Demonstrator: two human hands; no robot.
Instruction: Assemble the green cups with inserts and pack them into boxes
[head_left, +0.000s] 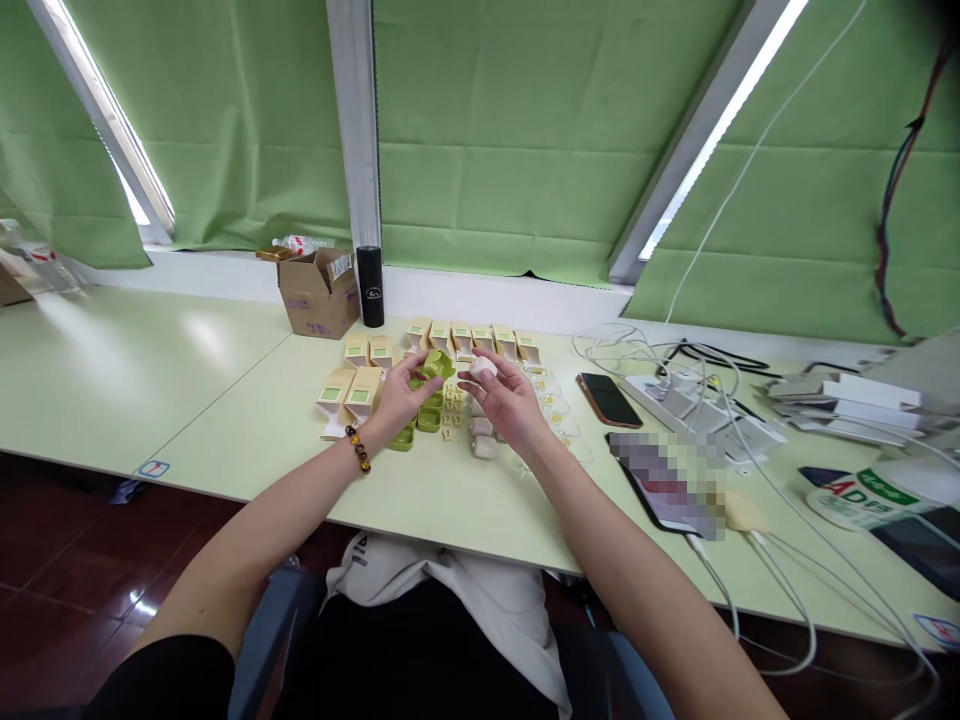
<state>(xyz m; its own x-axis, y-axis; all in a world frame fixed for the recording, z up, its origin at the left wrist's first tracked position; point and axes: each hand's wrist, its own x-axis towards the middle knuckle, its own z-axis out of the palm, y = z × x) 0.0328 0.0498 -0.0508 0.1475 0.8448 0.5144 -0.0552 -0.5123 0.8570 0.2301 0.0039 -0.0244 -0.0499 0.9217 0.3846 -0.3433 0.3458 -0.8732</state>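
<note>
Fingers of the left hand grip a green case at the frame's centre; those of the right hand hold a white piece just right, above the counter.

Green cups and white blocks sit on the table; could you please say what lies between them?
In the head view, small yellow pieces lie between the green cups and white blocks.
</note>
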